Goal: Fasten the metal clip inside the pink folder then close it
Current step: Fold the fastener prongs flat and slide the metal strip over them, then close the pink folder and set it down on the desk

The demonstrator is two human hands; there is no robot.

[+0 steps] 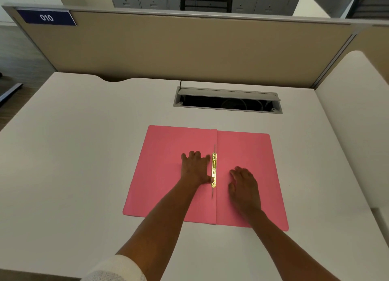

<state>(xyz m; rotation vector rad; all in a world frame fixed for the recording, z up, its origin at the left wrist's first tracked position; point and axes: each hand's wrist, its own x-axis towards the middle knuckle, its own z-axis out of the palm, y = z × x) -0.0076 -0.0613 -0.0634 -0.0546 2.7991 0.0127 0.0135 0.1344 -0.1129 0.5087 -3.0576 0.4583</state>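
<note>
While the pink folder (pixel 172 175) lies open and flat near the front of the white desk (pixel 84 144), both bare hands rest on it, one on each leaf. Behind it, an open cable hatch (pixel 228 100) is sunk into the desktop, its lid tipped up, and a tan partition (pixel 179 49) carrying a blue "010" plate (pixel 46 17) closes off the back. Nothing lies between the hands and the folder. Along the centre fold runs the gold metal clip (pixel 213 170), with thin prongs showing above and below it. The left hand (pixel 194 169) lies palm down with fingers spread, its thumb touching the clip's lower end. The right hand (pixel 244 186) is flat just beside the clip, fingers loosely together, gripping nothing. Dark shadow hides the hatch's contents.
</note>
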